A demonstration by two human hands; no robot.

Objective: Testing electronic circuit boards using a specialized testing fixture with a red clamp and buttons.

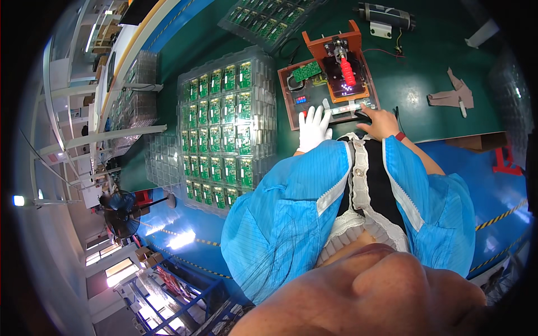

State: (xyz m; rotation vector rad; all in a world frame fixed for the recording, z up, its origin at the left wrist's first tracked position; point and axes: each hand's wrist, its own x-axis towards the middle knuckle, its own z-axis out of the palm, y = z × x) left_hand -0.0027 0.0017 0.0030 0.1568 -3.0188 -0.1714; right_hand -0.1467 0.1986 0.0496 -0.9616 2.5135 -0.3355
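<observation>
A reddish-brown test box (287, 106) stands on the green bench in front of me. My left hand (315, 130), in a white glove, lies on its front left edge with fingers stretched out, beside a red button (305, 113). My right hand (382, 124) is bare and rests at the front right corner, index finger and thumb apart; its other fingers are partly hidden. Between the hands runs a pale taped strip (343, 110). A toggle clamp with a red handle (347, 73) rises over the box's dark plate. Toward its back left is a green circuit board (306, 71).
Clear trays of green circuit boards (218, 131) are stacked on the left, with another tray (263, 25) behind. A black cylindrical motor (386, 17) lies at the back right. Beige cloth pieces (453, 95) lie on the right; a small digital display (301, 100) glows in the box.
</observation>
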